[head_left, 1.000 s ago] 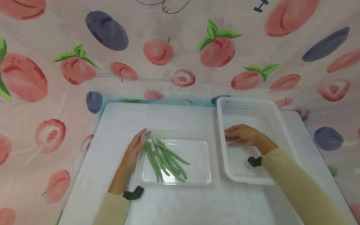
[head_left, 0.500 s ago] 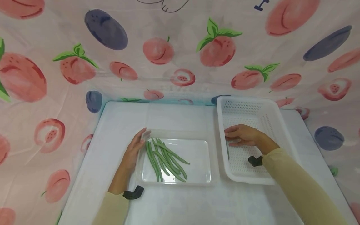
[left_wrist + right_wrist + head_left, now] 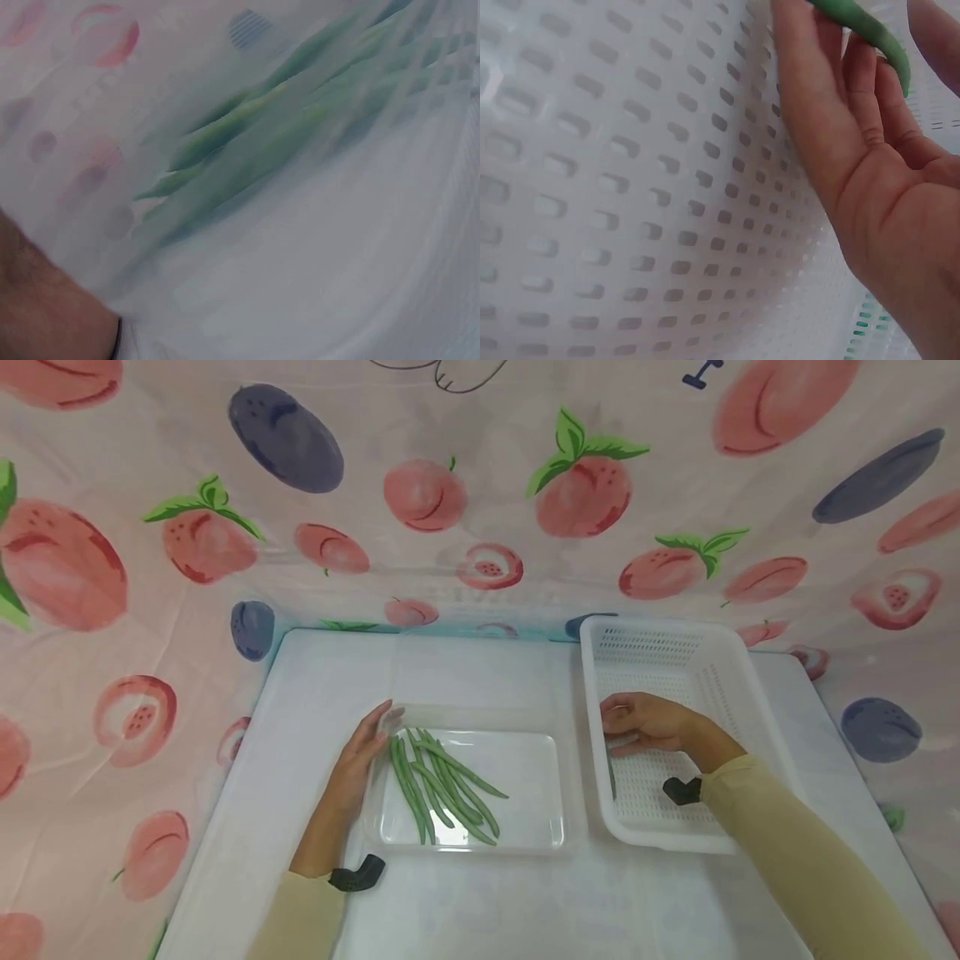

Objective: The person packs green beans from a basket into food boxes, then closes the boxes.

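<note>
Several green beans (image 3: pixel 446 785) lie in a clear plastic box (image 3: pixel 525 793), bunched toward its left side. My left hand (image 3: pixel 356 768) rests against the box's left wall near the far corner, fingers fairly straight. Through that wall, the left wrist view shows the beans (image 3: pixel 262 142) blurred. My right hand (image 3: pixel 648 722) is inside the white perforated basket (image 3: pixel 761 735), close to its left wall. It holds one green bean (image 3: pixel 866 30) in its fingers, clearest in the right wrist view. In the head view only a thin length of that bean (image 3: pixel 612 777) shows below the hand.
Both containers stand side by side on a white table (image 3: pixel 487 910), with a narrow gap between them. A fruit-patterned cloth (image 3: pixel 487 510) hangs behind and around the table. Green shows through the basket holes (image 3: pixel 862 326) in the right wrist view.
A bean has come into view below my right hand, whose fingers have drawn in slightly. My left hand and the beans in the box have stayed put.
</note>
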The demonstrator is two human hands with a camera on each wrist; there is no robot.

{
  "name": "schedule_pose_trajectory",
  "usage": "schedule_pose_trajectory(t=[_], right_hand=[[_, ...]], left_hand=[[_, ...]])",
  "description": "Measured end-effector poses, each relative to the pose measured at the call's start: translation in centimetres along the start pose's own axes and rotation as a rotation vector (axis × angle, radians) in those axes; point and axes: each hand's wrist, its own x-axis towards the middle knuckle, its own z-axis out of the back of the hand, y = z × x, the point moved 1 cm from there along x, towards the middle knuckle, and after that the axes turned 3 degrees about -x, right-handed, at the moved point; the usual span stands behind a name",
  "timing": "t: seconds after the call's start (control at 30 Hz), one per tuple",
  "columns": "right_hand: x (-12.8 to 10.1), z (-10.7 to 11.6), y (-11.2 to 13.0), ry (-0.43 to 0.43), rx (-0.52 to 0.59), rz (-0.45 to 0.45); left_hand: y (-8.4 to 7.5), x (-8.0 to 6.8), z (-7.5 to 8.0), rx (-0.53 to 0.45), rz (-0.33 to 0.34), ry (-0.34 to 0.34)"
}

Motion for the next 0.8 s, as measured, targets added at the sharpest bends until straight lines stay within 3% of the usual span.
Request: schedule_pose_trajectory(t=[0.67,0.8], right_hand=[[-1.4,-0.5,1.4,-0.045,-0.05,0.1],[-2.0,-0.6,1.9,-0.078,-0.015,0.114]], left_hand=[[-0.2,-0.1,0.0,0.029,0.005,0.001],[0.0,0.0,0.0,0.02,0.005,0.004]])
